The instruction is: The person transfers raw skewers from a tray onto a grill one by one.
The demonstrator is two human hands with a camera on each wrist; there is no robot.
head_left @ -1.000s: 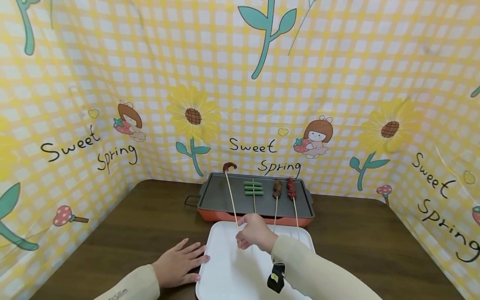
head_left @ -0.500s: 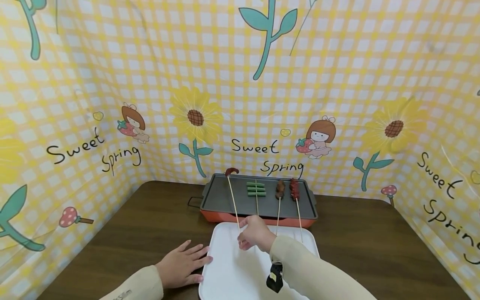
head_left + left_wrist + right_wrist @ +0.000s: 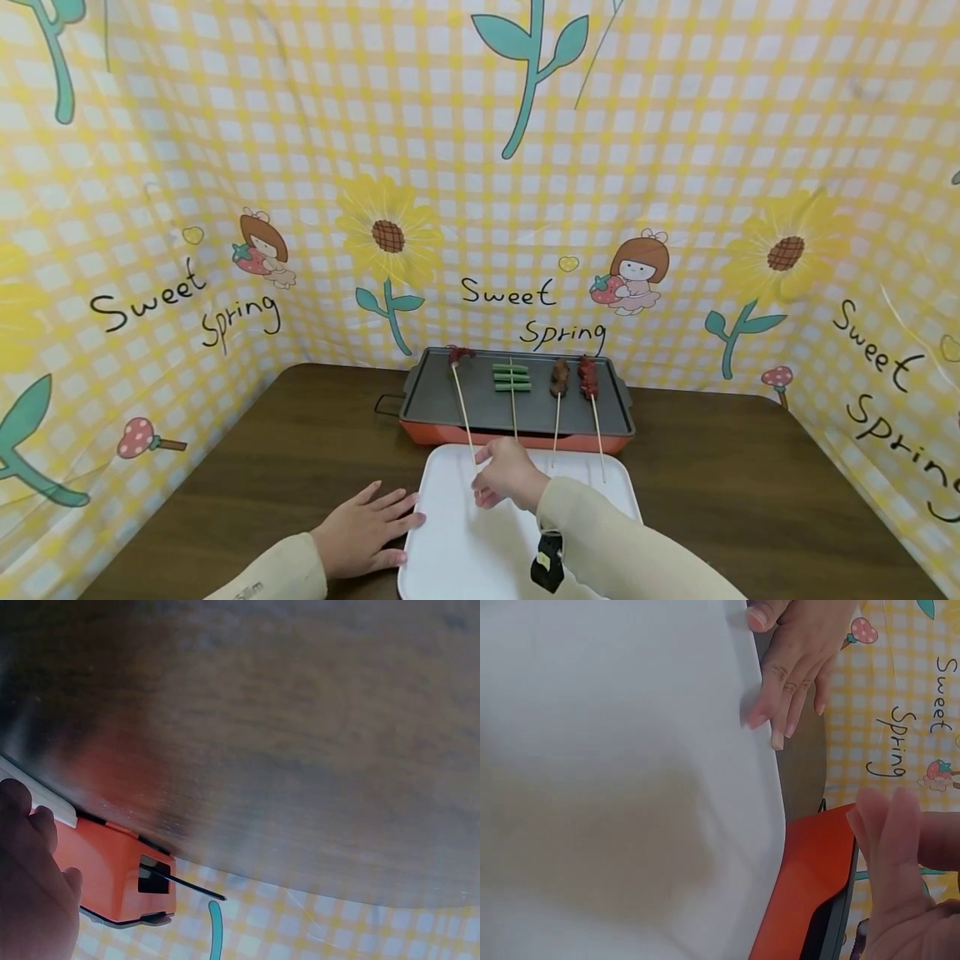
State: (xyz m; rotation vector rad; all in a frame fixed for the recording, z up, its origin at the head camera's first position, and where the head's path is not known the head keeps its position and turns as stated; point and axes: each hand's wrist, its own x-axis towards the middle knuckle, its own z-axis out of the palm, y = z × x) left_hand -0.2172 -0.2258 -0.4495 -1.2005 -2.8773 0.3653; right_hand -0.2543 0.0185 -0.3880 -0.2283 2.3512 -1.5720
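My right hand [image 3: 510, 475] pinches the lower end of a wooden skewer [image 3: 463, 408] over the white tray [image 3: 457, 550]. At the skewer's far tip a dark red, curled piece of food [image 3: 459, 356] overlaps the back left of the grill pan [image 3: 442, 400]. To its right on the pan lie a skewer of green vegetable pieces [image 3: 512, 377], a brown meat skewer [image 3: 559, 377] and a red meat skewer [image 3: 588, 377], sticks pointing toward me. My left hand [image 3: 363, 531] has its fingers spread, fingertips on the tray's left edge, as the right wrist view also shows.
The pan has an orange base [image 3: 97, 862] and a thin wire handle [image 3: 386, 404] on its left. It stands behind the tray on a dark wooden table [image 3: 247, 467]. A yellow checked cloth [image 3: 480, 208] hangs behind and at both sides.
The curled dark red food on the held skewer has come down from above the pan's back edge to the pan's back left. My left hand stays at the tray's edge.
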